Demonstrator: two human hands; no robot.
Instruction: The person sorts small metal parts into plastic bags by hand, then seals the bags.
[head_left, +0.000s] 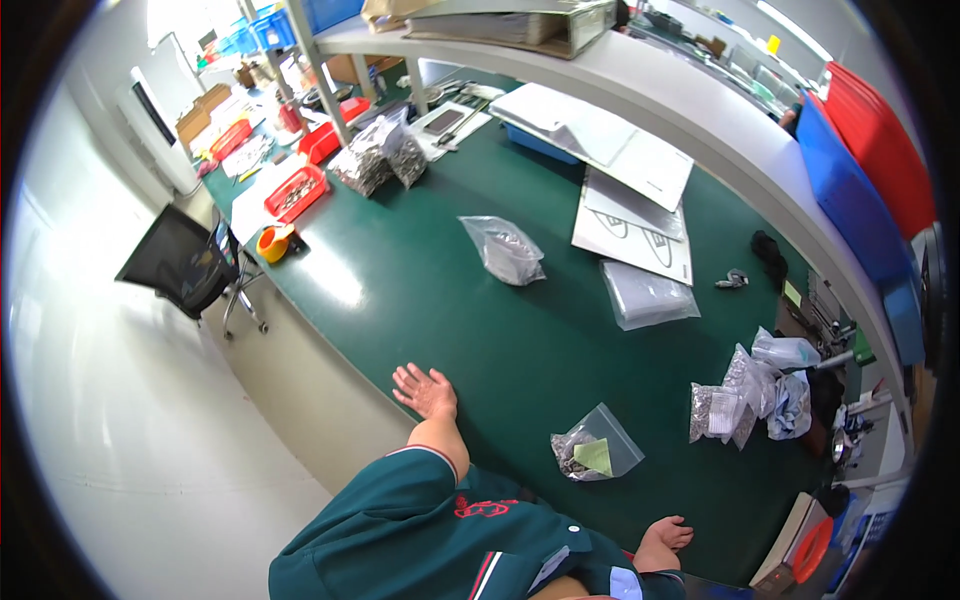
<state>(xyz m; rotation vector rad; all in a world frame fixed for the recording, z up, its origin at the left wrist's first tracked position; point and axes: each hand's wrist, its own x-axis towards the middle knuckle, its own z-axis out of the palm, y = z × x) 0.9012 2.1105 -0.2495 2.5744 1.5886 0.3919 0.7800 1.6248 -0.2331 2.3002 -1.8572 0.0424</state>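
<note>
My left hand (428,392) lies near the table's left edge with its fingers spread and nothing in it. My right hand (668,534) rests at the near side of the table, fingers stretched loosely and nothing seen in them. Between the hands and a little farther in lies a clear zip bag (597,446) of small dark parts with a yellow-green paper slip (592,457) on it. Neither hand touches it. Another clear bag (506,250) with greyish contents lies farther off on the green table (420,290).
Several filled bags (722,405) lie at the right. Flat clear bags (648,294) sit beside white sheets (640,160). Red trays (296,193) and an orange tape dispenser (275,243) line the far left. A shelf (640,75) spans the back; an office chair (190,265) stands left.
</note>
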